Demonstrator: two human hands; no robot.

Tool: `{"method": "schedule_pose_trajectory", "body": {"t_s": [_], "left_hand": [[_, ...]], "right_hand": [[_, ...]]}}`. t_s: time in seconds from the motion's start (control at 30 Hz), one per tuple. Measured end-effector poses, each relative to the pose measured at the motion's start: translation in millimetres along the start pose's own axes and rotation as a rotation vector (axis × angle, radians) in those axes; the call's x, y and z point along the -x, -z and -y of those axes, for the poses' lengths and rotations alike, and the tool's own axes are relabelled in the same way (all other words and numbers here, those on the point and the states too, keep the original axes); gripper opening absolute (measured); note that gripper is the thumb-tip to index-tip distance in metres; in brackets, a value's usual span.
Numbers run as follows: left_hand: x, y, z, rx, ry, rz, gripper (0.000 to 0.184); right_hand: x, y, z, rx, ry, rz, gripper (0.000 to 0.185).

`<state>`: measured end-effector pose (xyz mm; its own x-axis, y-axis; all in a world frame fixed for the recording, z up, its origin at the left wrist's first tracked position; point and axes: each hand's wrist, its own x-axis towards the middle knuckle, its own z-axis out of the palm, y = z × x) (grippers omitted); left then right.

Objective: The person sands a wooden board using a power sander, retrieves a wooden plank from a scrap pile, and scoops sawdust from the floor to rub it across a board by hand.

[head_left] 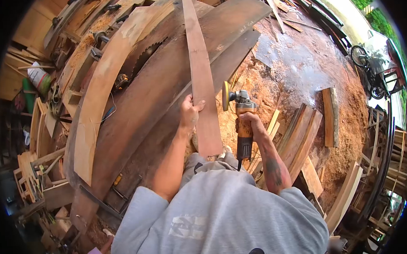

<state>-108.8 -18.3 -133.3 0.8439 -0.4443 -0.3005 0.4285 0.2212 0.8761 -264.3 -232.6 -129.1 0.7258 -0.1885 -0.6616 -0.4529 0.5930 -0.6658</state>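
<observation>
My left hand (191,111) grips the left edge of a long reddish-brown board (202,81), its thumb lying over the upper face. The board runs from near my waist away to the top of the view. In my right hand (251,123) is a yellow-and-black angle grinder (245,125), held by its body with the fingers wrapped round it. Its round yellow-edged disc (226,96) stands on edge, to the right of the board and apart from it. The cord end points down toward my lap.
Wide dark planks (143,98) lie beneath and left of the board. A pale curved plank (104,90) is farther left, by a toothed saw blade (148,56). Sawdust (345,159) and thick offcuts (299,132) cover the ground at right. A motorbike (369,67) stands at far right.
</observation>
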Motion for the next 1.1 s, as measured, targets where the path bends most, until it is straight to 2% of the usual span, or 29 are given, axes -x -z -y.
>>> {"method": "schedule_pose_trajectory", "body": {"t_s": [0.13,0.27,0.47,0.57,1.1], "left_hand": [[12,-13,-10,0.075,0.021,-0.084,0.045],[22,-28,-31,-0.023,-0.001,-0.135,0.049],[16,-24,-23,-0.024,-0.016,-0.134,0.052],[16,-27,-20,0.040,-0.004,-0.139,0.051],[5,-37,-4,0.102,-0.053,-0.154,0.057]], "right_hand": [[-9,-3,10,-0.033,-0.053,0.125,0.028],[-8,-8,19,0.060,-0.037,0.122,0.024],[-5,-11,24,0.112,-0.039,0.130,0.022],[-2,-7,23,0.075,-0.048,0.139,0.026],[53,16,4,0.122,0.071,0.133,0.024]]}}
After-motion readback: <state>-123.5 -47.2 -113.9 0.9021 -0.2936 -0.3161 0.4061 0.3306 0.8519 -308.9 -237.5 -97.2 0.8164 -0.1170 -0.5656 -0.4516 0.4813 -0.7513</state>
